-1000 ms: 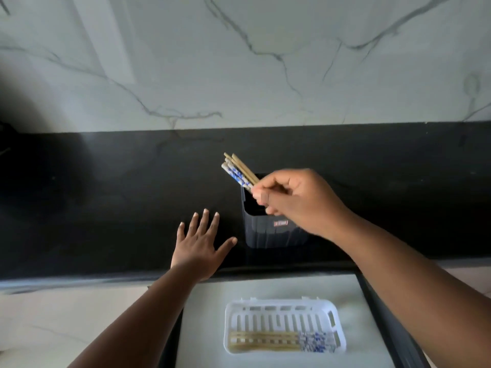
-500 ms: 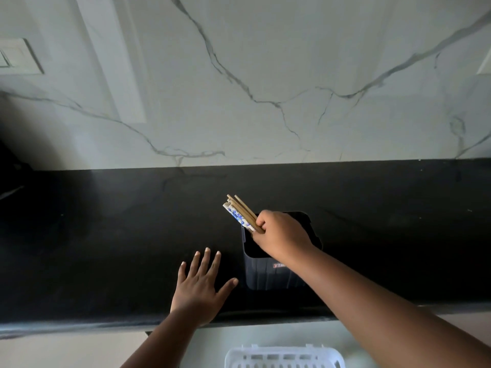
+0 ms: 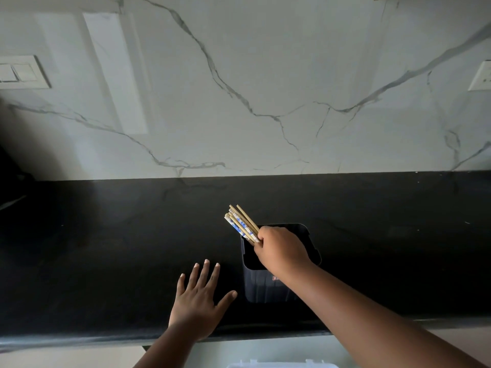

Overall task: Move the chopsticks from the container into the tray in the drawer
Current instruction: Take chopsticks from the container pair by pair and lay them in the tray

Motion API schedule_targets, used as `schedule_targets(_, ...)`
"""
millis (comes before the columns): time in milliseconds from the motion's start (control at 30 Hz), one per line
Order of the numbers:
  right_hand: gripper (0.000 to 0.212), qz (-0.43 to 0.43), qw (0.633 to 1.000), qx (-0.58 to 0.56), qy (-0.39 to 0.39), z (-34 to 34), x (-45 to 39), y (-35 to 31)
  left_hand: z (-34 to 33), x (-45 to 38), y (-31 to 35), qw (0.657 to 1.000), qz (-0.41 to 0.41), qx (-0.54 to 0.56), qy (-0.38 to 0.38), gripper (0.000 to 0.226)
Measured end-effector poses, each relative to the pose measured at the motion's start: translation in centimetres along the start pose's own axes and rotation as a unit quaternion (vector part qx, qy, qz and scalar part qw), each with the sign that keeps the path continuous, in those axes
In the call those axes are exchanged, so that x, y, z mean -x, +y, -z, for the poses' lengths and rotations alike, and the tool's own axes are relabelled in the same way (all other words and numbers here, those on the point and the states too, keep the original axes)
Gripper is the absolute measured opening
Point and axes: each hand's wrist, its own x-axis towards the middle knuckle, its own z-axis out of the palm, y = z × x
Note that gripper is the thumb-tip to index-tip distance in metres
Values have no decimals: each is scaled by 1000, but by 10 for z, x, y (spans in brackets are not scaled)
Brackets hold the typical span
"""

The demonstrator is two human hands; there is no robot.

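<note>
A dark square container [image 3: 265, 284] stands on the black countertop [image 3: 106, 248]. Several wooden chopsticks [image 3: 243, 223] with blue-and-white patterned ends lean out of its far left corner. My right hand [image 3: 281, 249] is over the container's mouth, its fingers closed around the chopsticks. My left hand [image 3: 198, 301] lies flat on the counter to the left of the container, fingers spread, holding nothing. Only the top rim of the white tray [image 3: 281, 364] shows at the bottom edge, inside the open drawer [image 3: 212, 354].
A white marble backsplash [image 3: 239, 88] rises behind the counter. A switch plate [image 3: 21, 73] sits on it at the far left and a socket plate [image 3: 481, 77] at the far right. The counter's front edge runs just above the drawer.
The view has tilted upward, so the tray has slid almost out of sight. My right hand has lowered onto the container's mouth, still gripping the chopsticks. The left hand has stayed flat.
</note>
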Motion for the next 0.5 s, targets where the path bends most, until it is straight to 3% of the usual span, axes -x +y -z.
schedule_targets(400, 15, -27, 1000, 4, -4, 5, -4, -2, 0, 0, 1, 1000, 5, 14, 2, 98)
schedule_targets(500, 31, -37, 999, -17, 16, 14, -4, 3, 1, 0, 1, 1000, 7, 11, -7, 95)
